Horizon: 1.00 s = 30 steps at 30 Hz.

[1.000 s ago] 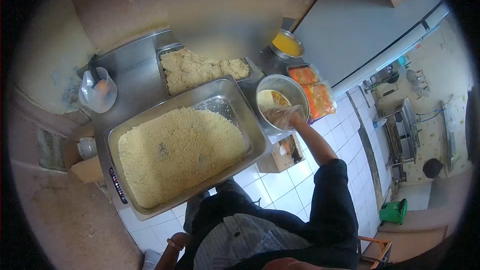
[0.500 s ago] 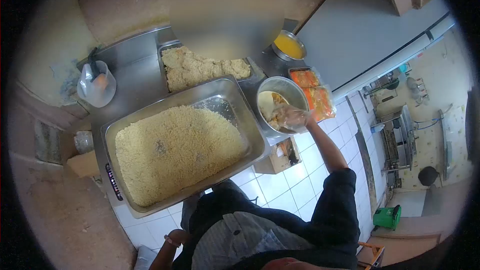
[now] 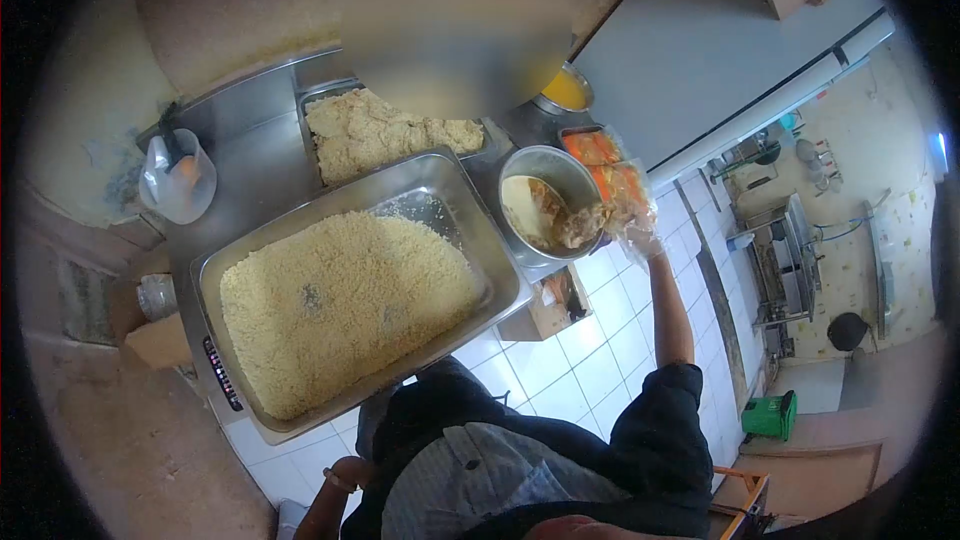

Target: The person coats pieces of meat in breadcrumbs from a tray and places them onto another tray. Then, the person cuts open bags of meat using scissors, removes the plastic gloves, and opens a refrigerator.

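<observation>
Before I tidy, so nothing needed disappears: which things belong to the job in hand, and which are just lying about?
Likely in use:
silver metal pot of pale mixture, beside the plastic-gloved right hand
rectangular steel tray of yellowish crumbs
lumpy beige crumb-coated food

Probably just lying about:
green plastic bin
round black pan
translucent plastic jug

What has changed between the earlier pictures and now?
The plastic-gloved right hand has drawn rightward from inside the metal pot to its rim; whether it grips the brownish clump there is unclear. The left hand stays low on the left; the tray of crumbs stays put.
</observation>
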Each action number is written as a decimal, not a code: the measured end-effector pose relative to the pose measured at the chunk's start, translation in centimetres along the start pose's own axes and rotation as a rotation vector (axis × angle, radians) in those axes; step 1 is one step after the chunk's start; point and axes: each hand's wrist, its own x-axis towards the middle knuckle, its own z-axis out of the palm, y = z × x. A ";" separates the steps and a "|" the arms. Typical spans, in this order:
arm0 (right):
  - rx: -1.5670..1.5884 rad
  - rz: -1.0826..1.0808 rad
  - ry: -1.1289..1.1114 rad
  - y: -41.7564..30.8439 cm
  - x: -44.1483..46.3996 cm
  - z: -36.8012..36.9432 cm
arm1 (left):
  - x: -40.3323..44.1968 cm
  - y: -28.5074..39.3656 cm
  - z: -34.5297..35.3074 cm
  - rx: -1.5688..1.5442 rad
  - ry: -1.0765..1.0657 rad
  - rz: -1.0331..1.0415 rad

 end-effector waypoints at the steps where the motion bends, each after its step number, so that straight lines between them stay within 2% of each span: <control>1: 0.002 -0.004 0.040 0.4 -0.3 0.2 | 0.0 -0.1 -0.1 -0.001 -0.001 0.001; 5: -0.090 -0.060 0.022 3.8 0.9 -1.3 | 0.0 -0.5 -0.2 -0.007 0.006 0.014; 7: -0.302 -0.142 0.071 4.8 1.3 -2.3 | -0.1 -0.6 -0.2 -0.014 0.000 0.026; 8: -0.441 -0.276 0.137 1.9 1.1 -2.2 | -0.1 -0.7 -0.1 -0.022 -0.004 0.030; 10: -0.467 -0.478 -0.026 -4.7 2.6 -1.9 | -0.2 -0.7 0.2 -0.041 -0.013 0.048; 12: -0.441 -0.563 -0.130 -9.9 3.1 0.2 | -0.2 -0.7 0.6 -0.061 -0.021 0.066; 17: -0.257 -0.587 -0.484 -17.3 2.0 10.9 | -0.9 -0.7 2.0 -0.144 -0.030 0.075; 22: -0.062 -0.511 -0.867 -18.1 -2.3 27.8 | -1.9 -1.4 4.1 -0.225 -0.048 0.058; 24: 0.078 -0.475 -1.018 -18.7 -4.1 33.9 | -2.5 -1.6 5.2 -0.255 -0.056 0.056; 27: 0.527 -0.321 -1.382 -27.3 -3.9 35.1 | -3.5 -1.7 6.9 -0.299 -0.071 0.067; 28: 0.516 -0.322 -1.402 -28.1 -3.0 37.1 | -4.0 -1.7 7.4 -0.315 -0.081 0.077; 30: 1.225 -0.002 -1.464 -28.4 -1.6 42.0 | -5.0 -1.7 7.9 -0.330 -0.104 0.111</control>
